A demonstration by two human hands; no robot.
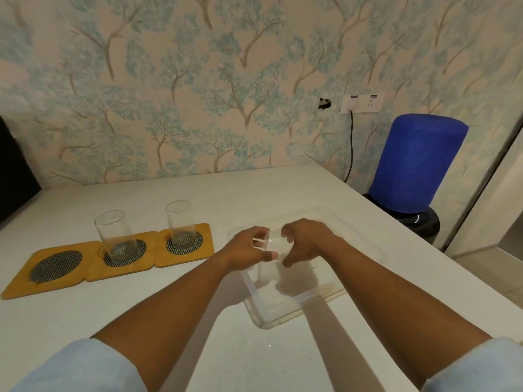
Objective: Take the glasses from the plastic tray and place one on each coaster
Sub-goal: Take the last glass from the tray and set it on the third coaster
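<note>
Three wooden coasters with dark mesh centres lie in a row on the white table. The left coaster (53, 265) is bare. A clear glass (114, 236) stands on the middle coaster (124, 254), and another clear glass (179, 223) stands on the right coaster (184, 244). A clear plastic tray (317, 290) sits to their right. Over the tray, my left hand (249, 247) and my right hand (304, 241) both hold a third clear glass (276, 247) between them. Fingers hide much of this glass.
The table's right edge runs diagonally past the tray. Beyond it stands a water dispenser with a blue covered bottle (416, 165). A wall socket (360, 103) with a black cable is on the wallpapered wall. A dark object (14, 165) sits at far left.
</note>
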